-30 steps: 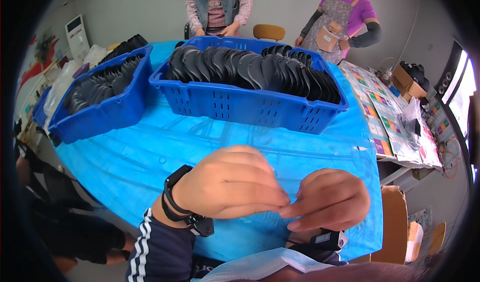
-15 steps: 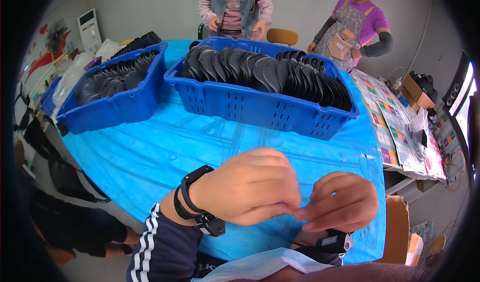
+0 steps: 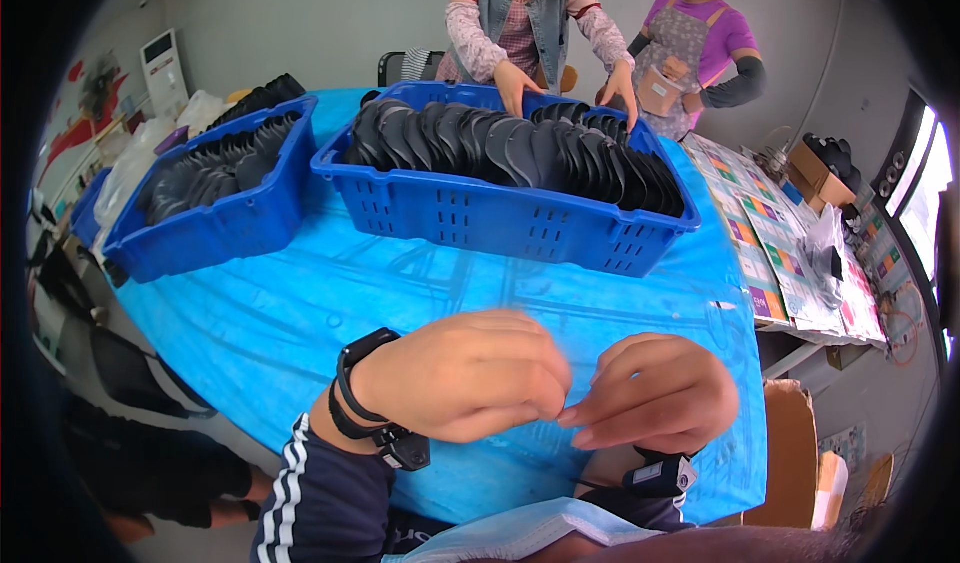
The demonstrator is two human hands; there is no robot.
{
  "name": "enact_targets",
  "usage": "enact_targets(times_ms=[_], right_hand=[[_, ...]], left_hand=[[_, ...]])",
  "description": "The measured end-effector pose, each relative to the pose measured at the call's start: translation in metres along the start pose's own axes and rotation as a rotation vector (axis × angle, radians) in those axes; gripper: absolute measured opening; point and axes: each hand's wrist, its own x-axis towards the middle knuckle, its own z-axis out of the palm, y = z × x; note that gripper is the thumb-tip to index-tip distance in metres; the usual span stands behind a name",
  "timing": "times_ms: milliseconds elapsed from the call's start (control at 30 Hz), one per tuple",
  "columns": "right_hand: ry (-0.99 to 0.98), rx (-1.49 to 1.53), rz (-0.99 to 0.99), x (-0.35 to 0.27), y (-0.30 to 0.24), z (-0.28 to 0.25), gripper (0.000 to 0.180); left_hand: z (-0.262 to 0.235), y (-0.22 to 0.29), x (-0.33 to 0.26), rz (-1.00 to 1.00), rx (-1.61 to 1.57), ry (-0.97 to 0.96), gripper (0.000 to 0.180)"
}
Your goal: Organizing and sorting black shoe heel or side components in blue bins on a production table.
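Note:
Over the near part of the table with its blue cover (image 3: 480, 288), my left hand (image 3: 465, 375) is closed, fingers bent down and pressed together. My right hand (image 3: 665, 393) is also closed, thumb and fingertips pinched. The fingertips of both hands meet or nearly meet; anything between them is hidden or too small to make out. Beyond my hands stands a large blue plastic crate (image 3: 500, 215) packed with rows of thin, curved black pieces (image 3: 510, 153). To its left, a second blue crate (image 3: 215, 241) holds similar black pieces (image 3: 200, 178).
Across the table a person's hands (image 3: 517, 85) reach onto the large crate's far side. Another person in a grey apron (image 3: 672, 58) stands at the back right. A side table with coloured sheets (image 3: 755, 218) and a cardboard box (image 3: 790, 453) flank the right edge.
The person across the table has moved their hands down onto the large crate's far side. My hands remain closed together, slightly further left in the picture; the whole view has shifted a little.

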Motion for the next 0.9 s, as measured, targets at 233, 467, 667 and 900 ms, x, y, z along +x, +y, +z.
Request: enact_targets(times_ms=[233,467,667,900], right_hand=[[-0.050,0.036,-0.006,0.0033,-0.0010,0.0018,0.023],[-0.042,0.008,0.026,0.0025,-0.0036,0.0029,0.024],[-0.041,0.016,0.066,0.0040,-0.0016,0.0055,0.024],[-0.033,0.027,0.063,0.0080,-0.0033,0.0066,0.023]], left_hand=[[0.0013,0.0015,-0.0037,0.040,-0.026,-0.012,0.018],[0.0026,0.0026,-0.0006,0.064,-0.011,-0.009,0.022],[0.0027,-0.0051,-0.0032,0.051,-0.020,-0.090,0.023],[0.0010,-0.0004,-0.0035,0.032,-0.005,-0.106,0.020]])
